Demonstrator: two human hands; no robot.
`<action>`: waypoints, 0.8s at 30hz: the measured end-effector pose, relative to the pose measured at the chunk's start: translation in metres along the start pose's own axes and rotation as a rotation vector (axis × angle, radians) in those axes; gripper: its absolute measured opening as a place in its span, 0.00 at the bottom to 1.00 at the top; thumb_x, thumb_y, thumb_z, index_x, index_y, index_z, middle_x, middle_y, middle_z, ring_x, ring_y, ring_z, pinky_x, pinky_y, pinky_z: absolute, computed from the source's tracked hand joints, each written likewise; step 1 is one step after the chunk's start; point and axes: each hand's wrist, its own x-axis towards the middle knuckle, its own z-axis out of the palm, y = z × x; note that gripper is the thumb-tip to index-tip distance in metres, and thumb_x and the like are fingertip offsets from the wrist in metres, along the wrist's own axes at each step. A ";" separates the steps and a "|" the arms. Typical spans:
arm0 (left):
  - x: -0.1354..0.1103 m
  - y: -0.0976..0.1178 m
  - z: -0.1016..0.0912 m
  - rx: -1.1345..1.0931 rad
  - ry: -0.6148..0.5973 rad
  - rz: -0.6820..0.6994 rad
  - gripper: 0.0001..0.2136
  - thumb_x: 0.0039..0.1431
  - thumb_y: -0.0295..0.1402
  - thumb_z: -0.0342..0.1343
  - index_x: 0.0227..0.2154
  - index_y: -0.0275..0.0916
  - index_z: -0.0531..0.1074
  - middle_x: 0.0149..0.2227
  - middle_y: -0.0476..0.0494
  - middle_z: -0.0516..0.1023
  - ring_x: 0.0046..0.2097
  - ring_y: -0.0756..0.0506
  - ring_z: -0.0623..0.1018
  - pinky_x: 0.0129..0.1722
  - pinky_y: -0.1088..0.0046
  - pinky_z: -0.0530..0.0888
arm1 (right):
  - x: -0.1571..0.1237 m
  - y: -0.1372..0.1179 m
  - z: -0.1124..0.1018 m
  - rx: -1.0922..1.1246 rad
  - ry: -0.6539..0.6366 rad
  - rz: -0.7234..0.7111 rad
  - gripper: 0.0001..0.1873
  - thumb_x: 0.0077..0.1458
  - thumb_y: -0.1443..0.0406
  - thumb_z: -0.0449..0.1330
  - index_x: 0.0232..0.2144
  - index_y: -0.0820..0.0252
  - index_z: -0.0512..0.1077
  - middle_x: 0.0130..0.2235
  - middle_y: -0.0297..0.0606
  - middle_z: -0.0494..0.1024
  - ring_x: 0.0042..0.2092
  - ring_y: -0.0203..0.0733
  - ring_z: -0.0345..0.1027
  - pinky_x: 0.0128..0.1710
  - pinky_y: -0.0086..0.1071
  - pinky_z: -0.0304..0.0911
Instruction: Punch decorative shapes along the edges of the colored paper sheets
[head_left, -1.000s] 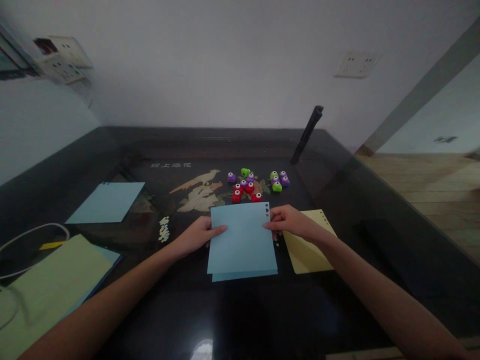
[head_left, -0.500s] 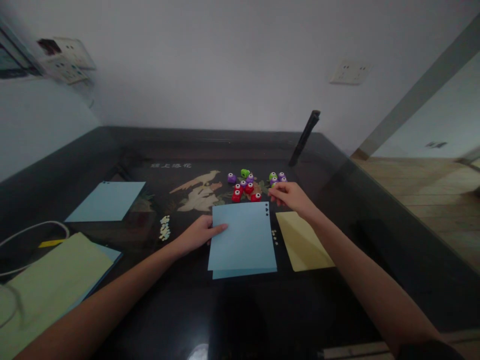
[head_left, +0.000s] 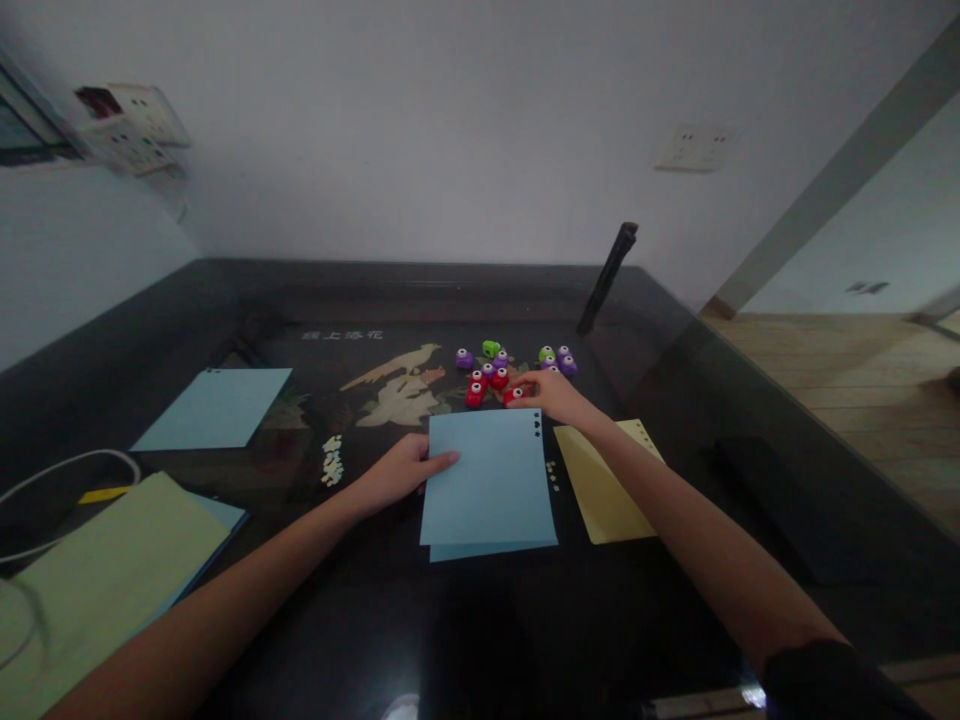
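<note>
Two overlapping sheets of blue paper [head_left: 486, 490] lie in front of me, with a column of small punched holes at the upper right corner of the top one. My left hand [head_left: 409, 468] grips their left edge, thumb on top and fingers mostly hidden. Just beyond the paper, the fingers of my right hand [head_left: 551, 393] are closed around a small red craft punch [head_left: 514, 397] with a white button. Beside it stand more red punches [head_left: 475, 392], purple punches [head_left: 464, 358] and a green punch [head_left: 490, 348]. Another purple and green group [head_left: 565, 362] sits behind my right hand.
Yellow paper [head_left: 592, 485] with punched holes lies under my right forearm. Paper cutouts [head_left: 332, 462] form a pile at left, with several more [head_left: 552, 474] beside the blue sheets. Another blue sheet [head_left: 214, 410], green paper [head_left: 127, 560], a white cable [head_left: 97, 453] and a black upright post [head_left: 609, 277] occupy the table.
My right hand has moved left and slightly nearer, from beside the right-hand punch group to the red punch. My left hand still holds the blue paper.
</note>
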 end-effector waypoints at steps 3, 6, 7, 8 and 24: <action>-0.001 0.002 0.000 0.006 -0.006 0.003 0.17 0.54 0.47 0.54 0.27 0.35 0.69 0.21 0.52 0.68 0.21 0.52 0.65 0.19 0.77 0.61 | 0.000 0.000 0.003 0.013 0.003 -0.013 0.13 0.39 0.64 0.68 0.31 0.63 0.78 0.28 0.37 0.76 0.31 0.40 0.67 0.32 0.32 0.58; -0.001 0.002 0.001 0.014 -0.005 -0.004 0.17 0.54 0.47 0.54 0.27 0.35 0.69 0.21 0.52 0.68 0.20 0.52 0.65 0.18 0.77 0.61 | -0.003 0.000 0.002 0.057 0.037 -0.010 0.11 0.39 0.65 0.68 0.29 0.63 0.77 0.30 0.39 0.77 0.33 0.41 0.68 0.34 0.33 0.60; 0.000 0.002 0.001 0.016 -0.002 -0.008 0.17 0.54 0.47 0.54 0.27 0.35 0.69 0.20 0.52 0.68 0.20 0.52 0.65 0.18 0.77 0.61 | -0.005 0.000 0.001 0.081 0.051 -0.005 0.11 0.40 0.65 0.67 0.29 0.63 0.77 0.31 0.40 0.77 0.34 0.42 0.68 0.36 0.34 0.61; 0.000 0.002 0.001 0.019 0.002 -0.011 0.17 0.54 0.47 0.54 0.26 0.35 0.68 0.20 0.52 0.68 0.20 0.52 0.65 0.18 0.77 0.61 | -0.008 -0.001 -0.001 0.112 0.063 0.001 0.11 0.40 0.65 0.67 0.30 0.63 0.76 0.33 0.40 0.77 0.34 0.42 0.69 0.37 0.35 0.62; -0.006 0.003 0.001 -0.053 0.060 -0.061 0.17 0.54 0.46 0.56 0.29 0.34 0.71 0.25 0.48 0.75 0.26 0.49 0.72 0.25 0.74 0.67 | -0.120 -0.022 -0.026 0.971 0.042 0.235 0.21 0.46 0.62 0.66 0.45 0.55 0.70 0.42 0.40 0.78 0.34 0.37 0.72 0.39 0.37 0.68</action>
